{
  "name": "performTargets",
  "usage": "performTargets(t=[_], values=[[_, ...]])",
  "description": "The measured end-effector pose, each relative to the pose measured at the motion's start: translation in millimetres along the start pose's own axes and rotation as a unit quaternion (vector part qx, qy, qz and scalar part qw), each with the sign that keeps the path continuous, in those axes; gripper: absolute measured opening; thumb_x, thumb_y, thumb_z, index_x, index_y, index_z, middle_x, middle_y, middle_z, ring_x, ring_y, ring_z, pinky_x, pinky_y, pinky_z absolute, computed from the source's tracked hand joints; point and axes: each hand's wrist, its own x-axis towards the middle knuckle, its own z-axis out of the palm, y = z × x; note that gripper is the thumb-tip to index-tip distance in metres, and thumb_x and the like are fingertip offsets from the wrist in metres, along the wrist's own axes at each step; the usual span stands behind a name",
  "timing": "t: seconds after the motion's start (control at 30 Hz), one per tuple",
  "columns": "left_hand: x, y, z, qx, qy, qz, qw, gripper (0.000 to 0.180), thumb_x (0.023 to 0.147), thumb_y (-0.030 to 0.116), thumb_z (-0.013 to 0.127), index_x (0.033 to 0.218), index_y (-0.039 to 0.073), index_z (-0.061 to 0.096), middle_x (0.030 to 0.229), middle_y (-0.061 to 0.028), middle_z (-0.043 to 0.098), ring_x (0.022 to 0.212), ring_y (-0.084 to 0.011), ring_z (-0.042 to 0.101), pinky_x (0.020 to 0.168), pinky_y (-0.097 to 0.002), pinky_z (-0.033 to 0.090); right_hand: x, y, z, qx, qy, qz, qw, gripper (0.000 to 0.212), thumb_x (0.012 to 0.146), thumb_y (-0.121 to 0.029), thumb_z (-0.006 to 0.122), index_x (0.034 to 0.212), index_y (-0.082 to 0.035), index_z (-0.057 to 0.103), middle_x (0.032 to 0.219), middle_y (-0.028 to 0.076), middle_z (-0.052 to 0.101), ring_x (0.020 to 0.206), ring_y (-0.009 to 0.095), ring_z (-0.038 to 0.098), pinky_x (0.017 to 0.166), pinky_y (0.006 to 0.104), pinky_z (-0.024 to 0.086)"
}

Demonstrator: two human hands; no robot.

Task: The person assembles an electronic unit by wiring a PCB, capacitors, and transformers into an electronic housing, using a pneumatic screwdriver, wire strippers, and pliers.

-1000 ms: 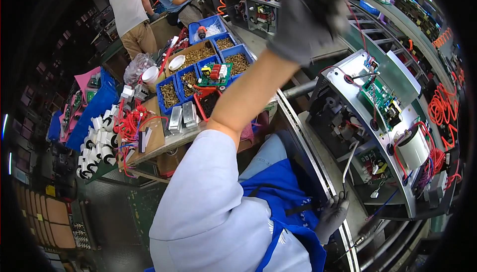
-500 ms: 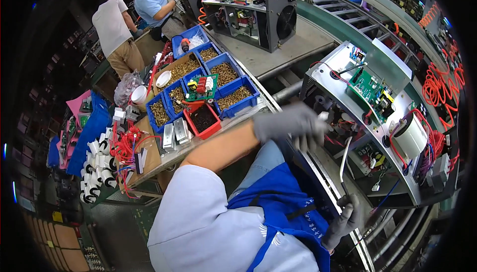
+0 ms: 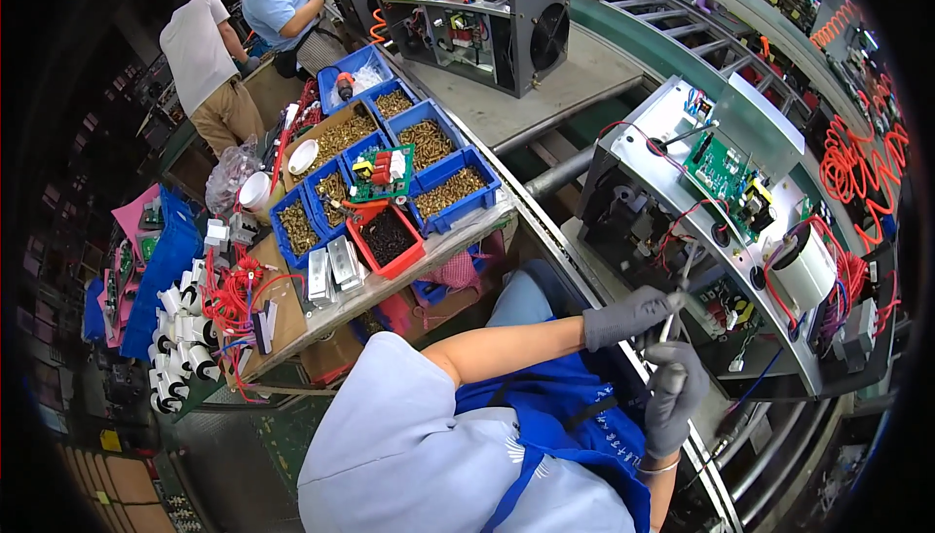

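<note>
My left hand (image 3: pixel 631 319), in a grey glove, is closed with its fingertips at a thin white cable (image 3: pixel 668 327) in front of the open metal chassis (image 3: pixel 638 136). Just below it, my right hand (image 3: pixel 676 399), also gloved, is closed around the lower part of the same cable. The cable's upper end runs up to the chassis opening. Fingers hide its lower end. Inside the chassis are a green circuit board (image 3: pixel 718 165), red wires and a large white cylinder (image 3: pixel 804 265).
Blue bins (image 3: pixel 456 189) of brass-coloured fasteners and a red bin (image 3: pixel 387 238) of dark ones stand on the left bench. A second chassis (image 3: pixel 506 32) sits farther along the line. White cylindrical parts (image 3: pixel 185 338) lie at far left. Two people work beyond.
My left hand has come down and right from the chassis opening to the cable. My right hand has moved up along it, close to the left. The view has shifted slightly.
</note>
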Motion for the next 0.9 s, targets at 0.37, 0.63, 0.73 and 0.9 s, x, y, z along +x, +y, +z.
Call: performTargets(t=[0.37,0.63,0.73,0.9], values=[[18.9,-37.4,-0.5,0.292,0.048,0.114,0.948,0.069,0.093,0.059,0.045,0.058,0.001,0.054,0.050,-0.0122,0.048,0.043,-0.0206,0.051,0.045,-0.0376,0.039,-1.4,31.5,-13.3,0.060,0.042,0.217,0.973,0.058,0.101,-0.049,0.039,0.071,-0.001,0.053,0.061,0.001,0.050,0.055,0.008,0.041,0.051,0.0257,0.030],[17.2,-27.4,-6.7,0.370,0.056,0.138,0.917,0.067,0.094,0.056,0.042,0.059,0.000,0.057,0.053,-0.0172,0.052,0.049,-0.0324,0.055,0.051,-0.0439,0.040,-0.2,53.4,-17.0,0.168,0.035,0.294,0.940,0.052,0.100,-0.047,0.041,0.080,-0.004,0.061,0.059,0.001,0.053,0.044,0.002,0.035,0.041,0.0192,0.024],[12.5,-24.6,0.4,0.286,0.039,0.077,0.954,0.064,0.095,0.054,0.045,0.061,0.001,0.061,0.052,-0.0107,0.056,0.049,-0.0218,0.059,0.050,-0.0369,0.045,-5.4,45.9,-17.6,0.142,0.072,0.253,0.954,0.049,0.098,-0.048,0.044,0.094,-0.001,0.061,0.072,0.003,0.054,0.053,0.008,0.046,0.048,0.0212,0.034],[14.1,-29.3,11.0,0.201,0.009,0.024,0.979,0.062,0.094,0.055,0.048,0.071,0.000,0.062,0.057,-0.0054,0.058,0.051,-0.0125,0.059,0.049,-0.0288,0.049,-21.6,35.8,-16.8,-0.123,0.077,0.102,0.984,0.037,0.097,-0.035,0.051,0.101,-0.001,0.061,0.089,0.012,0.059,0.086,0.024,0.058,0.081,0.0357,0.046]])
